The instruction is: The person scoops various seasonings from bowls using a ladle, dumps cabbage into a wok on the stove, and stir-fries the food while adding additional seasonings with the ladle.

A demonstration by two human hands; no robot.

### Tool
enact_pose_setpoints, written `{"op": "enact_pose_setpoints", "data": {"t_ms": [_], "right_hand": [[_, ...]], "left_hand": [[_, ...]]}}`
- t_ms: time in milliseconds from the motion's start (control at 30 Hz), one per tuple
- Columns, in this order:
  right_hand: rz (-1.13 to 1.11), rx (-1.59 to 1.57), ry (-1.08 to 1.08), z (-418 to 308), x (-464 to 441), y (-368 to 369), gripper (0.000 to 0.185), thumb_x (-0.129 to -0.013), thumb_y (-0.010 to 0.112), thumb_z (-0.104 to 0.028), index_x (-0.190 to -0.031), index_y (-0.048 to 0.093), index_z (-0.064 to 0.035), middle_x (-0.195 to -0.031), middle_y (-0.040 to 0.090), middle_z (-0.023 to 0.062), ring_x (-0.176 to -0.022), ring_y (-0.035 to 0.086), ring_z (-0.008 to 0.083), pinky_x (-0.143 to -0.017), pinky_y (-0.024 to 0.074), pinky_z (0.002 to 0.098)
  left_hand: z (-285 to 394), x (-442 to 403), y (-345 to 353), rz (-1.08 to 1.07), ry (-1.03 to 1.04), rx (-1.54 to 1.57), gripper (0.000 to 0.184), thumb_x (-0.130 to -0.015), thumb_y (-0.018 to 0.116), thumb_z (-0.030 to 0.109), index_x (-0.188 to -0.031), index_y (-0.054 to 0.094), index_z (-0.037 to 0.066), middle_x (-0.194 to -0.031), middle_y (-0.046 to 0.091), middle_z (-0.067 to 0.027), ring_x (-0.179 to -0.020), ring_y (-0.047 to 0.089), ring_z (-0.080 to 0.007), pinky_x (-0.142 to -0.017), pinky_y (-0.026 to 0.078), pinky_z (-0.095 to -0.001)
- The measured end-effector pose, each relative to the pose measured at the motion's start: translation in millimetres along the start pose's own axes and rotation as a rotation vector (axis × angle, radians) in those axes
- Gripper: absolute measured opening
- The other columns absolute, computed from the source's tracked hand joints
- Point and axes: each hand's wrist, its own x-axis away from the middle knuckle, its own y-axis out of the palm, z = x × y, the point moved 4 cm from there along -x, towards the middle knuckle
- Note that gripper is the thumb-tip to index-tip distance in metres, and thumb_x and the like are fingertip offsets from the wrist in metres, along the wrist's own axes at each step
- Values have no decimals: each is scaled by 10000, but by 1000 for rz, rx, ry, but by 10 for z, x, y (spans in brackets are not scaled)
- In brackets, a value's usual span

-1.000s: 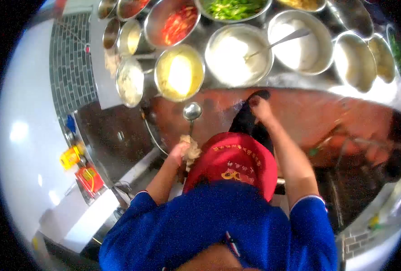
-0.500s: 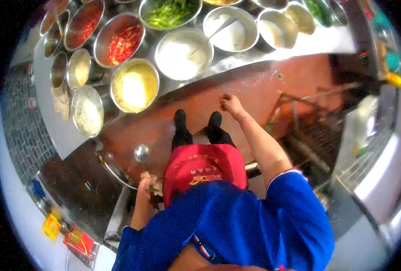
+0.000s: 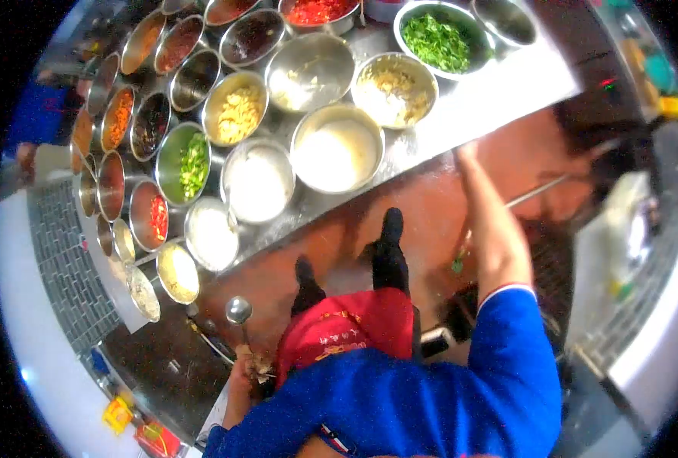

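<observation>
My left hand (image 3: 240, 375), low at the left of my apron, is closed on a crumpled brownish cloth (image 3: 261, 366). Just above it shows the round bowl of a metal ladle (image 3: 238, 309); its handle runs down toward the cloth, and I cannot make out whether my fingers hold it too. A curved pan rim (image 3: 215, 345) lies beside this hand. My right hand (image 3: 467, 155) reaches out to the front edge of the steel counter (image 3: 499, 114). Glare and blur hide its fingers. The bowl of chopped green herbs (image 3: 436, 43) stands beyond it.
Several metal bowls crowd the counter, among them one of white powder (image 3: 257, 182), one of chopped garlic-like pieces (image 3: 237, 113) and one of red chopped peppers (image 3: 158, 217). A metal frame (image 3: 541, 191) stands at the right above the reddish floor (image 3: 331, 237). Another person's blue sleeve (image 3: 33, 99) shows far left.
The view has swung right along the counter, bringing the herb bowl nearer. My right arm has stretched forward to the counter edge. The left hand still grips the cloth. One foot has stepped forward.
</observation>
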Motion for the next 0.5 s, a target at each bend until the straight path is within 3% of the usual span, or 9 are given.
{"op": "enact_pose_setpoints", "data": {"t_ms": [100, 500], "right_hand": [[-101, -43, -67, -143, -530, 90, 407, -931, 569, -115, -1290, 503, 65, -973, 662, 169, -835, 667, 293, -719, 571, 396], [-330, -291, -142, -65, -816, 454, 379, -915, 562, -112, -1248, 531, 67, -986, 666, 176, -860, 653, 298, -755, 553, 399]], "left_hand": [[7, 371, 916, 130, 134, -126, 181, -842, 588, 153, -950, 665, 31, -901, 677, -115, -844, 672, -281, -773, 560, -423], [-647, -492, 979, 155, -237, -301, 238, -854, 620, 163, -1029, 654, 6, -921, 681, -127, -796, 678, -284, -750, 566, -416]]}}
